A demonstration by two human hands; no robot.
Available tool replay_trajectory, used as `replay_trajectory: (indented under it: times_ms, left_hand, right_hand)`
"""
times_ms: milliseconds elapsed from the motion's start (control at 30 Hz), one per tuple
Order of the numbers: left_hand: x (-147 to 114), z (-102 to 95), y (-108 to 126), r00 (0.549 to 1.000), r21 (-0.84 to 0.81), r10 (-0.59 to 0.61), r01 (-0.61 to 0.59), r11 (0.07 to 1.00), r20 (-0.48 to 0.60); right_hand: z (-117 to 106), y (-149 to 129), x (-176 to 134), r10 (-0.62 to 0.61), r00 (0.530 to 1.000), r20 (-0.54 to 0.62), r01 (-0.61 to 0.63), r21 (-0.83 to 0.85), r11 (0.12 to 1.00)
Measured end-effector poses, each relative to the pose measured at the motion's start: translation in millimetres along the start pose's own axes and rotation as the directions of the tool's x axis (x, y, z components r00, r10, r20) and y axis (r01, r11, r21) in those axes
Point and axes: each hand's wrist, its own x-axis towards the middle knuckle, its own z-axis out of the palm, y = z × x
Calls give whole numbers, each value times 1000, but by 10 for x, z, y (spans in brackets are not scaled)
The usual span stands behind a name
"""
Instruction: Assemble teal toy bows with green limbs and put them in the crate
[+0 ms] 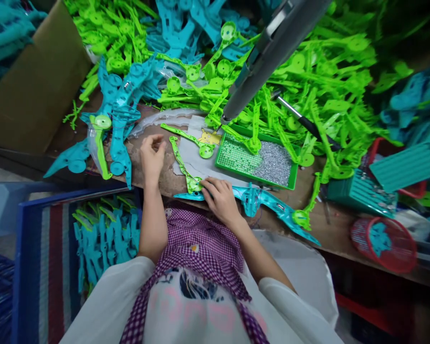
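A long blue plastic part (251, 198) lies along the front edge of the bench. My right hand (220, 199) is closed over its left portion, the fingertips at the round end of a green plastic arm (181, 162) that sits on it. A second green arm (310, 205) is joined at the blue part's right end. To the left, just above the bench, my left hand (153, 155) has its fingers curled in toward the thumb. Whatever it may hold is too small to make out. One loose green arm (186, 135) lies between the hands on white paper.
A green tray (292, 177) of small silver screws stands beyond my right hand. Above it hangs a grey powered screwdriver (252, 64). Heaped green parts (329, 91) fill the back. Blue assemblies (120, 119) lie left, near a cardboard box (39, 81). A red basket (397, 246) stands right.
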Motion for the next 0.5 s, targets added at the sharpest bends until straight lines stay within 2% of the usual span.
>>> replay_trajectory:
  times_ms: [133, 267, 400, 500]
  left_hand:
    - [-112, 50, -158, 998, -241, -61, 56, 969, -12]
    - [-286, 8, -271, 994, -411, -91, 106, 906, 55]
    - [-227, -41, -158, 996, -419, -94, 87, 904, 3]
    - [-198, -113, -33, 1000, -249, 0, -5, 969, -22]
  right_hand:
    - [-38, -10, -19, 37, 996, -81, -32, 65, 997]
    - [-49, -31, 5, 92, 987, -134, -65, 190, 980]
    - [-127, -65, -12, 112, 984, -136, -74, 258, 963]
    - [-284, -115, -67, 151, 979, -133, -107, 289, 951]
